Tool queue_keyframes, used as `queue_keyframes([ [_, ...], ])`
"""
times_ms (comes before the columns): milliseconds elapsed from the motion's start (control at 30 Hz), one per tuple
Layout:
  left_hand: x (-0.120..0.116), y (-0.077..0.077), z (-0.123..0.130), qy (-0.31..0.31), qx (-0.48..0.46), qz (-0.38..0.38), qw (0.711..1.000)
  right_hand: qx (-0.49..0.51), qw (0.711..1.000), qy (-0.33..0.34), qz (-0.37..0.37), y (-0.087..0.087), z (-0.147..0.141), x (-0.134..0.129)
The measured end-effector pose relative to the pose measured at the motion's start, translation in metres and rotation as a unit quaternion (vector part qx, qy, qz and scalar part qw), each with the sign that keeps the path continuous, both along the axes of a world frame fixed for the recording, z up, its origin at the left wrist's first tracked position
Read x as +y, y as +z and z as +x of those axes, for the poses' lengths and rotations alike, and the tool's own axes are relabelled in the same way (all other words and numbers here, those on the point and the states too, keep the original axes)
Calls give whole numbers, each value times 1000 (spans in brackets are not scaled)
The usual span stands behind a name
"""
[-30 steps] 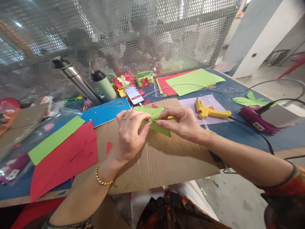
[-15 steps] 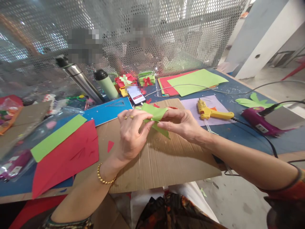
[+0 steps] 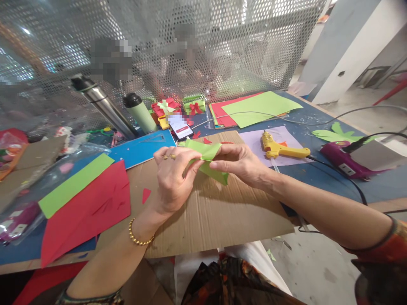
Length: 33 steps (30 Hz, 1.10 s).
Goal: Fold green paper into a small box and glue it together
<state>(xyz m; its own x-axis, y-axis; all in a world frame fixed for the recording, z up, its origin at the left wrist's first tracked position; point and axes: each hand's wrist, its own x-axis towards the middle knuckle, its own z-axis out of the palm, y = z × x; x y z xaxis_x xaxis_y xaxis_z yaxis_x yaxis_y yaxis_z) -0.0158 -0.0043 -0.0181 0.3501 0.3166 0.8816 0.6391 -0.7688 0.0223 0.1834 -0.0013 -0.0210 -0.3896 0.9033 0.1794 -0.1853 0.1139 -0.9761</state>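
Above the cardboard sheet (image 3: 222,216), a small folded piece of light green paper (image 3: 214,173) is pinched between both hands. My left hand (image 3: 174,176) grips its left side, thumb against curled fingers. From the right, my right hand (image 3: 243,165) holds the other side with thumb and forefinger. The thumb tips nearly meet at a crease, and fingers hide part of the paper. A small red paper scrap (image 3: 146,195) lies left of my left hand. To the right, a yellow hot glue gun (image 3: 280,148) rests on a lilac sheet (image 3: 248,136).
Red paper (image 3: 85,216) and a green strip (image 3: 76,184) lie at left, beside a blue folder (image 3: 143,148). Behind stand a steel flask (image 3: 108,108), a green bottle (image 3: 143,114) and a phone (image 3: 180,127). A purple power strip (image 3: 343,161) with cables sits at right.
The view has shifted slightly. Both hands keep their pinch on the green paper, and its lower flap now shows a little wider between them.
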Motion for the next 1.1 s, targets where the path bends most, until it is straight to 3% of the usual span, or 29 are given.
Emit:
queue_keyframes([
  [433,-4,2,0,7,-16,11,1000,93,992,23,-78,-3,-4,2],
  [700,-2,0,1,0,-18,14,1000,38,999,-16,-31,-2,-4,-1],
  [833,-3,1,2,-13,-23,5,1000,-46,984,-149,84,0,-1,-1],
  [933,-4,2,2,-24,-26,-3,999,-111,931,-236,256,8,8,2],
  [1033,-5,3,3,-33,-17,-6,999,-187,877,-166,409,15,17,6],
  [1100,-5,4,3,-41,-13,-6,999,-218,858,-108,453,16,21,10],
])
